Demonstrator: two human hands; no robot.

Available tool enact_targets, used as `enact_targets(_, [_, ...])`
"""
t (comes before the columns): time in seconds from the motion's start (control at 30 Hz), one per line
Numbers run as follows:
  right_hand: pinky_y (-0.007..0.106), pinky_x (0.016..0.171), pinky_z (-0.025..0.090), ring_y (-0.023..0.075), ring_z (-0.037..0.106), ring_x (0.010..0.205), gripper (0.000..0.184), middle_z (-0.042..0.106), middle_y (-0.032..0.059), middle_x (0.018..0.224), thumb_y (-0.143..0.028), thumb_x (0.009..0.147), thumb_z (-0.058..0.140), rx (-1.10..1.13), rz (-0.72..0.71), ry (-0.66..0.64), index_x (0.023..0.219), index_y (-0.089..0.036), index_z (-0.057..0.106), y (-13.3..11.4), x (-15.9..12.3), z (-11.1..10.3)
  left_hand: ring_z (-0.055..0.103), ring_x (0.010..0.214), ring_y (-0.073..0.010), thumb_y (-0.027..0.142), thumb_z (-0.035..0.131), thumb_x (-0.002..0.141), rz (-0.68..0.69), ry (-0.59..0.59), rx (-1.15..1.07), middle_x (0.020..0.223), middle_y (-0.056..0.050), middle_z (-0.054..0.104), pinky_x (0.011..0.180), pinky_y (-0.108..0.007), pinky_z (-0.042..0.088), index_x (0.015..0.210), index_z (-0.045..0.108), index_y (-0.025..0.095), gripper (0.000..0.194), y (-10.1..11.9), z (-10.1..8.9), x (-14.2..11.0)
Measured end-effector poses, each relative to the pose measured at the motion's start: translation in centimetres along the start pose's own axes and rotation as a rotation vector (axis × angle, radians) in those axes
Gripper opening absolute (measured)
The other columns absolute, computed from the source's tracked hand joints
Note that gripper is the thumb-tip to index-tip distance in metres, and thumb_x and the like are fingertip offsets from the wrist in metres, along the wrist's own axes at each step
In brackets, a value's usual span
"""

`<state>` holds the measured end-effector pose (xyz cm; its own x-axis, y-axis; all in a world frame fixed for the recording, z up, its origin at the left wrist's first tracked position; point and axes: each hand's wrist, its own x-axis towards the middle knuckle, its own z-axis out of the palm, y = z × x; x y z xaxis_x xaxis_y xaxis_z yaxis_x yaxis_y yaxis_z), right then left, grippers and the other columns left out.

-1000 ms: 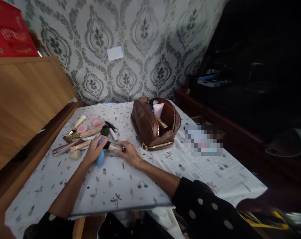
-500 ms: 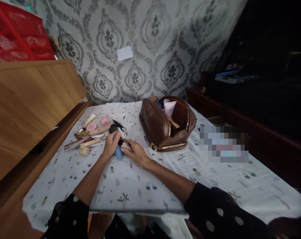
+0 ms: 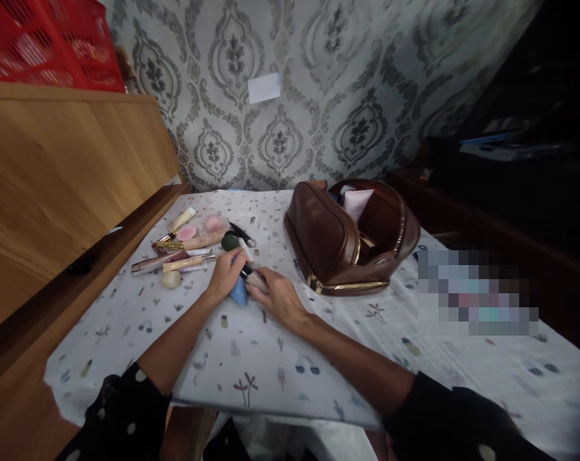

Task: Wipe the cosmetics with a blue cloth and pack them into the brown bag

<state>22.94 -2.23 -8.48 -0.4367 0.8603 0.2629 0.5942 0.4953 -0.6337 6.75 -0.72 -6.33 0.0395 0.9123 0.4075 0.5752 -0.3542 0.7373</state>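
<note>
My right hand (image 3: 283,298) is closed around a small cosmetic bottle (image 3: 255,279) with a beige body and a black cap, tilted so the cap points up and left. My left hand (image 3: 226,276) pinches a blue cloth (image 3: 239,292) against the capped end. Its fingers partly hide the cloth and cap. Just beyond them lies a dark green round item (image 3: 230,241). Left of my hands is a loose group of makeup: a pink round puff (image 3: 186,233), a beige tube (image 3: 204,240), a cream sponge (image 3: 171,279), a black pointed item (image 3: 241,233) and several slim tubes.
A brown makeup bag (image 3: 319,234) stands unzipped at centre right, with a pale pink tube (image 3: 358,203) inside. A blurred-out item (image 3: 477,294) lies on the right of the patterned tablecloth (image 3: 280,371). A wooden panel (image 3: 79,147) borders the left, with a red basket (image 3: 54,45) above.
The view has shifted, so the table things appear further right or nearer. Both hands keep their hold on the bottle and cloth; the bottle has turned from nearly level to a steeper slant.
</note>
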Motion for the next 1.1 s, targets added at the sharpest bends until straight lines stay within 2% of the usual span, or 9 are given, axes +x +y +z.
enact_targets(0.2, [0.027,0.07,0.043,0.0189,0.064,0.076,0.03,0.071,0.0075,0.091,-0.033,0.09,0.06,0.06,0.029,-0.027,0.112,-0.014,0.064,-0.3,0.0,-0.5,0.049,0.066,-0.0146,0.039,0.039,0.089,-0.015,0.012,-0.073,0.063,0.002,0.051,0.065,-0.026,0.038,0.067,0.053,0.019,0.033,-0.4,0.1,0.1])
enact_targets(0.7, [0.027,0.068,0.044,0.0188,0.064,0.074,0.031,0.072,0.0066,0.088,-0.034,0.086,0.061,0.122,0.082,-0.022,0.11,-0.016,0.068,-0.6,-0.1,-0.7,0.05,0.067,-0.0155,0.03,0.042,0.078,-0.065,0.05,-0.13,0.062,0.001,0.052,0.064,-0.026,0.04,0.06,0.053,0.019,0.024,-1.0,-0.1,0.4])
enact_targets(0.87, [0.027,0.067,0.044,0.0181,0.063,0.071,0.03,0.072,0.0049,0.085,-0.036,0.086,0.061,0.14,0.078,-0.017,0.108,-0.017,0.068,-0.5,-0.2,-0.7,0.05,0.066,-0.0152,0.029,0.041,0.079,-0.076,0.089,-0.148,0.061,0.001,0.052,0.064,-0.026,0.04,0.061,0.053,0.019,0.024,-1.4,-0.5,0.5])
enact_targets(1.1, [0.028,0.071,0.045,0.0207,0.066,0.079,0.031,0.073,0.0069,0.09,-0.033,0.085,0.062,0.129,0.102,-0.038,0.11,-0.015,0.068,-0.7,-0.1,-0.8,0.049,0.065,-0.0149,0.029,0.044,0.079,-0.052,0.049,-0.127,0.06,0.001,0.051,0.063,-0.026,0.039,0.06,0.054,0.019,0.024,-1.1,-0.2,0.3])
